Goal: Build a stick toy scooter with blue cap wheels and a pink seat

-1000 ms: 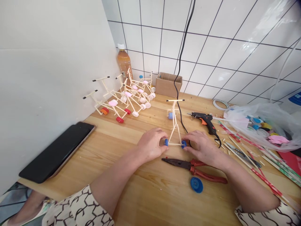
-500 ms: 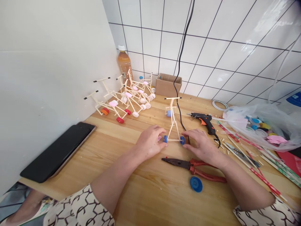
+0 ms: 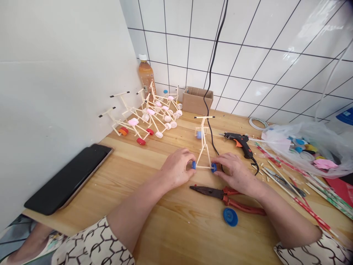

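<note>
A small tricycle model made of wooden sticks (image 3: 203, 141) stands upright on the table, its black-tipped handlebar at the far end. My left hand (image 3: 179, 165) pinches its left rear wheel, a blue bottle cap (image 3: 193, 165), between thumb and fingers. On the other side my right hand (image 3: 234, 171) has thumb and fingertips closed on the right blue cap wheel (image 3: 214, 168). A paler blue cap (image 3: 199, 134) forms the front wheel. Just nearer than the hands lie red-handled long-nose pliers (image 3: 228, 197) and a loose blue cap (image 3: 230, 217).
Several similar stick tricycles (image 3: 149, 114) crowd the left back, by a drink bottle (image 3: 146, 75) and a cardboard box (image 3: 198, 100). A black phone (image 3: 68, 176) lies left. Rightward are a glue gun (image 3: 239, 141), scissors (image 3: 284, 180), sticks and a plastic bag of caps (image 3: 306, 147).
The tricycle has shifted slightly nearer to me. Both hands now close on its rear wheels, where the fingers were looser around them before.
</note>
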Available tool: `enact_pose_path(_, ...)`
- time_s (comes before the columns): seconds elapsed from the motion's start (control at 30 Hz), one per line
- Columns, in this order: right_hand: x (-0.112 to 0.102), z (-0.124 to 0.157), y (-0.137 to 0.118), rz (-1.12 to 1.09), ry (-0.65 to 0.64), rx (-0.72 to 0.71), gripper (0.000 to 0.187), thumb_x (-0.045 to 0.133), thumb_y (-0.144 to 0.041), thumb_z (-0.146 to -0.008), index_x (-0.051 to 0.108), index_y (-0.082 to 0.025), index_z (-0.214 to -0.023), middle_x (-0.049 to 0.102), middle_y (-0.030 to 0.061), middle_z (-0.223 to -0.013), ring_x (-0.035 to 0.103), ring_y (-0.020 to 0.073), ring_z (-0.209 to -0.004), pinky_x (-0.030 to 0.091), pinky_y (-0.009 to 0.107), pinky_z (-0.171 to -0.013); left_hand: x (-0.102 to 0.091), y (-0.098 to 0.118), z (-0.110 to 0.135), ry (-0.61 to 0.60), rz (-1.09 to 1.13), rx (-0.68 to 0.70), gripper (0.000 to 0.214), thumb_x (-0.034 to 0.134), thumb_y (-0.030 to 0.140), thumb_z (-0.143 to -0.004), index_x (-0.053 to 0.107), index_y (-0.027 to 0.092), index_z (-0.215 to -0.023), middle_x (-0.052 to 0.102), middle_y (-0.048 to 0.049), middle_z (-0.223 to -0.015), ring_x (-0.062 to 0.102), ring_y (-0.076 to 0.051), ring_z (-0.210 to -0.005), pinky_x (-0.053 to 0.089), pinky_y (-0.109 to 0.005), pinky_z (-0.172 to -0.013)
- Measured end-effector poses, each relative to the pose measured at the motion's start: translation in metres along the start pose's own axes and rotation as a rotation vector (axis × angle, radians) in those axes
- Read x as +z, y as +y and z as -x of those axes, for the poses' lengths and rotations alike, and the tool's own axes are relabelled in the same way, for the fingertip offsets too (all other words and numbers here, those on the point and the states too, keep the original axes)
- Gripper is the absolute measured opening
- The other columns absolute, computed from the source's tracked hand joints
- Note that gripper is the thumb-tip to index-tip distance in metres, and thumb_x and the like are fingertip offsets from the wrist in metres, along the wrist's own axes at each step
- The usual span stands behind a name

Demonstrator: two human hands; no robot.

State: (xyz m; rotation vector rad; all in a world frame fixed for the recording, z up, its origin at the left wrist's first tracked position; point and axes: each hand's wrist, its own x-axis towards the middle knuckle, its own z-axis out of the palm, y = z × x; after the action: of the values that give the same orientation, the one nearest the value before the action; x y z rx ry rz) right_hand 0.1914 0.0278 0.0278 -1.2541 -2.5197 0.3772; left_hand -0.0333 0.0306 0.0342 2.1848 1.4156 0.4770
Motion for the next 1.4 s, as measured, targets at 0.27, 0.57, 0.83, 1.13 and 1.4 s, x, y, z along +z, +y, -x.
enact_pose_path(0.27,0.001,-0.003,0.0,-0.034,0.138,0.077,0.023,0.059,-0.028,-0.082,0.061,-0.015,-0.1,0.066,0.0113,-0.099,0.057,0.0238,-0.094,0.044,0.042,-0.085,0.0,0.0,-0.001,0.02,0.03,0.008,0.022,0.068,0.027,-0.069,0.063,0.016,-0.088,0.057,-0.0023,-0.081,0.054,-0.018,-0.081,0.043,-0.029,-0.073)
enact_pose_path(0.57,0.008,-0.017,-0.012,-0.021,0.157,0.137,0.01,0.056,-0.023,-0.082,0.061,-0.018,-0.089,0.067,0.0062,-0.087,0.057,0.0227,-0.085,0.041,0.038,-0.079,0.004,0.0,0.0,0.064,0.067,0.078,0.013,0.066,0.023,-0.072,0.065,0.016,-0.083,0.058,-0.0026,-0.081,0.054,-0.017,-0.08,0.042,-0.027,-0.073)
enact_pose_path(0.83,0.009,-0.019,-0.014,-0.021,0.097,0.181,0.008,0.053,-0.016,-0.08,0.058,-0.018,-0.074,0.065,0.0038,-0.076,0.055,0.0207,-0.078,0.038,0.035,-0.075,0.002,-0.004,0.0,0.059,0.15,0.086,0.015,0.065,0.023,-0.072,0.067,0.016,-0.085,0.061,-0.0036,-0.083,0.056,-0.017,-0.081,0.043,-0.027,-0.076)
enact_pose_path(1.13,0.005,-0.014,-0.009,-0.054,0.099,0.164,0.01,0.051,-0.018,-0.079,0.058,-0.019,-0.072,0.064,0.003,-0.072,0.056,0.0194,-0.074,0.038,0.035,-0.073,-0.011,-0.016,-0.001,0.012,0.081,-0.001,0.018,0.056,0.017,-0.075,0.065,0.016,-0.091,0.067,-0.0057,-0.096,0.06,-0.019,-0.088,0.045,-0.028,-0.079)
enact_pose_path(1.4,0.003,-0.01,-0.012,-0.019,0.172,0.14,0.008,0.052,-0.018,-0.08,0.06,-0.018,-0.082,0.067,0.0054,-0.082,0.057,0.0221,-0.081,0.04,0.039,-0.078,-0.001,-0.022,-0.005,0.008,-0.107,-0.026,0.01,0.057,0.022,-0.075,0.064,0.017,-0.08,0.065,-0.0056,-0.085,0.059,-0.02,-0.083,0.044,-0.029,-0.072)
